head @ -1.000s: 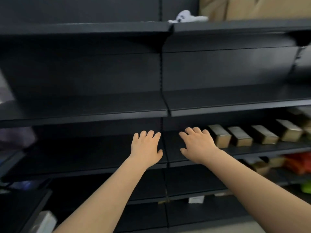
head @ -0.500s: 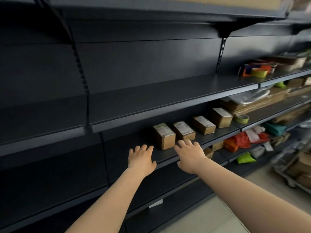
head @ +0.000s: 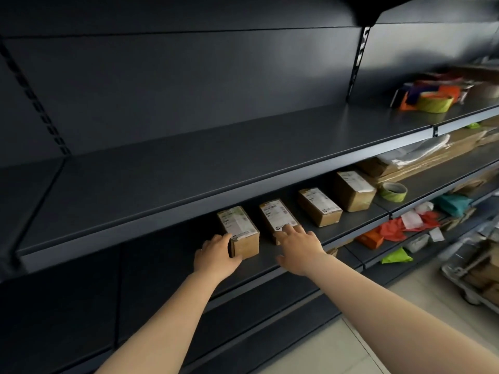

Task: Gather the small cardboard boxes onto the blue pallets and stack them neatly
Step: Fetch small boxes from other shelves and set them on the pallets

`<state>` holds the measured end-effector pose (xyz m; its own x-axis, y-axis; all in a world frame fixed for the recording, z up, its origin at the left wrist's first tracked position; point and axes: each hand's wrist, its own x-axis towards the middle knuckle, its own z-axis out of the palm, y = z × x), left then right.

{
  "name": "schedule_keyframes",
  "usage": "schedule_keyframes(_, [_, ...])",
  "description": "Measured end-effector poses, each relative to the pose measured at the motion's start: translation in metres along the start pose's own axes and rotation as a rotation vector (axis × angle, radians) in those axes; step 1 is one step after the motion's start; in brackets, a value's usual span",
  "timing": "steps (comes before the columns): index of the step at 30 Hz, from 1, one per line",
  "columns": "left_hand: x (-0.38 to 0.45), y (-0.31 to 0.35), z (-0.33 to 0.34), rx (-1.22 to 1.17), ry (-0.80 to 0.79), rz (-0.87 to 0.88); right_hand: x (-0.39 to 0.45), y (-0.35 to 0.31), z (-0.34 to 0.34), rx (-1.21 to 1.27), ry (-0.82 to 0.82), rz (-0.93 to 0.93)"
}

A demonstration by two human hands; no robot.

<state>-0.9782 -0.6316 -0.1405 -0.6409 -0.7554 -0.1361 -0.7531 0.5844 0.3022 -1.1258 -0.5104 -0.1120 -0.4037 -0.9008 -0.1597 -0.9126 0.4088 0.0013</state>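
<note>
1. the left hand (head: 216, 259) cups the near left corner of the first box (head: 240, 232), fingers curled against its side; close the thumb on the other face before lifting.
2. the right hand (head: 298, 248) lies with fingers spread on the second box (head: 279, 220); wrap it round the sides (no firm grip yet).
3. two more boxes (head: 318, 206) wait further along the dark shelf (head: 351, 225); no blue pallet shows.
</note>
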Motion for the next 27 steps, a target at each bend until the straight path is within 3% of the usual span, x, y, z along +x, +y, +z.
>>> schedule_keyframes(16, [0.057,0.063,0.045,-0.237,0.116,-0.527,0.107,0.115,0.028,0.283,-0.134,-0.235])
schedule_keyframes(22, [0.075,0.062,0.069,-0.426,0.271,-0.580,0.136,0.122,0.053,0.453,-0.142,-0.179])
schedule_keyframes(27, [0.088,0.053,0.090,-0.656,0.518,-0.559,0.161,0.119,0.082,0.644,-0.068,-0.083])
